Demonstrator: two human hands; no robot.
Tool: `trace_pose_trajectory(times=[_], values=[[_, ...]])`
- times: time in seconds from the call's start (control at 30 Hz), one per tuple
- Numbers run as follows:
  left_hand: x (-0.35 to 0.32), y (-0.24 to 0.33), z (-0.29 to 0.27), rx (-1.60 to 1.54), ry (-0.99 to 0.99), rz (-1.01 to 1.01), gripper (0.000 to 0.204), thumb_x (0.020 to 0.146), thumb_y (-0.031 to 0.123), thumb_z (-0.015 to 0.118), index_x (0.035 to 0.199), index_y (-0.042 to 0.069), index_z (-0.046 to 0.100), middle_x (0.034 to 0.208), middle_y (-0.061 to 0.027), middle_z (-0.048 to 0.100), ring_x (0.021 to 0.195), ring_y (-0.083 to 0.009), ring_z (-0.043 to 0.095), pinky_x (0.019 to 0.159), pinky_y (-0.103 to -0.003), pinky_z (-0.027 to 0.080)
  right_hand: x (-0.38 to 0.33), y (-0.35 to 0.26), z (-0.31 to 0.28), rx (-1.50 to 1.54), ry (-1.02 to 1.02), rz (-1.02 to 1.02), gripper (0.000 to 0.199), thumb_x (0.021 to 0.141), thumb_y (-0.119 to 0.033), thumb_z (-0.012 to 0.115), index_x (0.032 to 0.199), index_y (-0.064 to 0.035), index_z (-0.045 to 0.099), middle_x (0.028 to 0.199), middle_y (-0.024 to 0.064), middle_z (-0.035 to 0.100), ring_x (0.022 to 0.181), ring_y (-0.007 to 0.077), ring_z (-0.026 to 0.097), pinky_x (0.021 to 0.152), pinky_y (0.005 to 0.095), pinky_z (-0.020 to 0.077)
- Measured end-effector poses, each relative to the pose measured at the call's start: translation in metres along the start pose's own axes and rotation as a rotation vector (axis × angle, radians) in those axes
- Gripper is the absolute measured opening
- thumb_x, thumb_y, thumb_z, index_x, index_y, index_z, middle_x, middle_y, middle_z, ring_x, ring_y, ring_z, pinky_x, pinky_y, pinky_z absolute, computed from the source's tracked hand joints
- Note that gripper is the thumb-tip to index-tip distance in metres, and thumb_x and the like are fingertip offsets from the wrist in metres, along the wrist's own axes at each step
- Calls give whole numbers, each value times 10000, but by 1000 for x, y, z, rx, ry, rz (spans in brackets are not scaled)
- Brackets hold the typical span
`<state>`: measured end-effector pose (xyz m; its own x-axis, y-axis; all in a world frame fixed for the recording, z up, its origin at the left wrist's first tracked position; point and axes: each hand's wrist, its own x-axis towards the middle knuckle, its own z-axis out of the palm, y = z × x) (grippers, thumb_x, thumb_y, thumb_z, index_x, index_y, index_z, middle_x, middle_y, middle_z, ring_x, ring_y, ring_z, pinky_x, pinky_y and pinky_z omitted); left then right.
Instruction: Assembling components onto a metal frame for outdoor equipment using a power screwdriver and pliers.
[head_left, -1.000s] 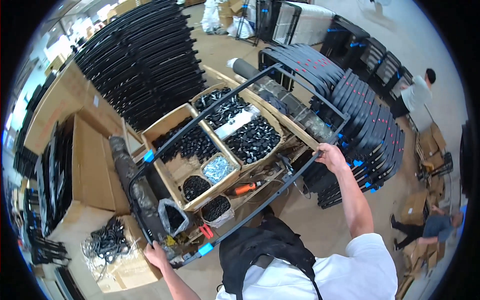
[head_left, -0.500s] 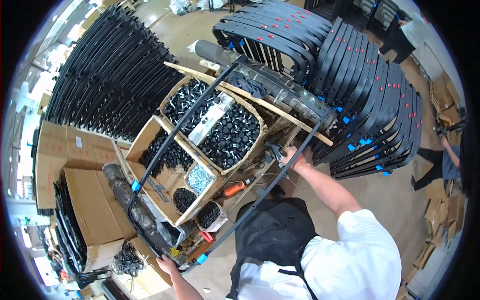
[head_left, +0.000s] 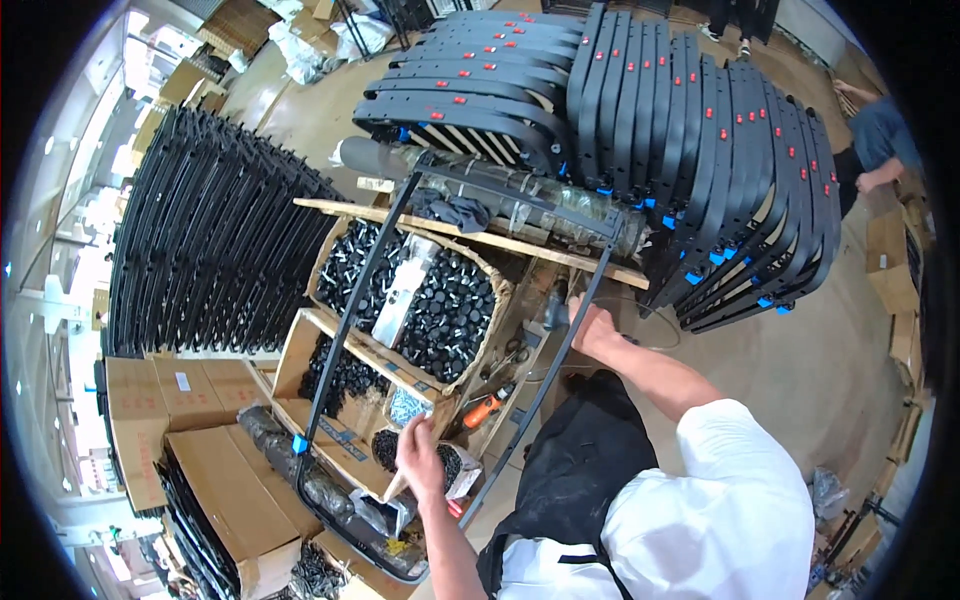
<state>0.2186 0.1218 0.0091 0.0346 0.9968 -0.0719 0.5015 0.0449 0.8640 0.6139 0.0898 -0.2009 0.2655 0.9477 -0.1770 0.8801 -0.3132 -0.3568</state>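
Note:
A black tubular metal frame (head_left: 349,310) with blue clips lies tilted across the bench and its parts boxes. My left hand (head_left: 420,458) is over the near edge of the wooden box, fingers loosely apart. Its fingertips reach to the small compartment of silver screws (head_left: 407,405). My right hand (head_left: 596,328) is beside the frame's right bar, fingers curled round a dark power tool (head_left: 556,304); the bar partly hides this grip. Black screws (head_left: 385,445) fill a small tub just left of my left hand.
A carton of black-headed bolts (head_left: 450,310) stands behind the wooden box (head_left: 345,440). An orange-handled tool (head_left: 485,410) lies on the bench. Stacked black frames (head_left: 215,240) rise at the left, curved black panels (head_left: 690,130) at the back right. Another person (head_left: 880,140) is at the far right.
My left hand has let go of the frame's near left corner and moved right to the screw compartments. My right hand stays by the right bar; the dark tool has turned. The view has shifted.

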Motion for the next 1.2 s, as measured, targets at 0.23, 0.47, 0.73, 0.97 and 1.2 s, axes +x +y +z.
trace_pose_trajectory(times=[0.23, 0.47, 0.73, 0.97, 1.2], values=[[53, 115, 158, -235, -558, 179, 312, 1103, 188, 580, 1294, -35, 687, 1180, -127, 756, 1105, -197, 722, 1010, -331, 551, -145, 32, -175, 246, -190, 224, 460, 867, -199, 665, 1245, 60, 622, 1038, 291, 704, 1023, 457, 706, 904, 534, 565], [69, 268, 287, -616, -1058, 408, 455, 1133, 389, 532, 1351, 12, 662, 1314, -109, 695, 1255, -189, 608, 1120, -356, 437, -105, 4, -368, 354, -108, 220, 428, 858, -285, 642, 1128, 44, 681, 954, 291, 737, 939, 449, 731, 866, 523, 573], [96, 280, 334, -730, -1077, 131, 257, 1064, 299, 666, 1149, 58, 693, 1080, -8, 678, 1028, -105, 598, 949, -290, 472, -31, -2, -384, 216, -96, 246, 337, 863, -259, 635, 965, 59, 678, 745, 212, 712, 674, 348, 716, 668, 474, 554], [97, 276, 342, -761, -1024, 124, 230, 1055, 267, 683, 1158, 61, 688, 1066, -6, 686, 1007, -96, 612, 919, -278, 490, -25, 1, -387, 203, -153, 252, 338, 876, -251, 633, 986, 68, 662, 726, 204, 699, 671, 336, 709, 677, 473, 550], [98, 268, 341, -733, -1008, 155, 280, 1053, 306, 679, 1172, 53, 693, 1016, 4, 663, 945, -84, 560, 853, -278, 477, -20, 4, -380, 175, -196, 260, 426, 885, -283, 639, 1103, 83, 627, 880, 274, 725, 856, 409, 729, 778, 509, 558]])
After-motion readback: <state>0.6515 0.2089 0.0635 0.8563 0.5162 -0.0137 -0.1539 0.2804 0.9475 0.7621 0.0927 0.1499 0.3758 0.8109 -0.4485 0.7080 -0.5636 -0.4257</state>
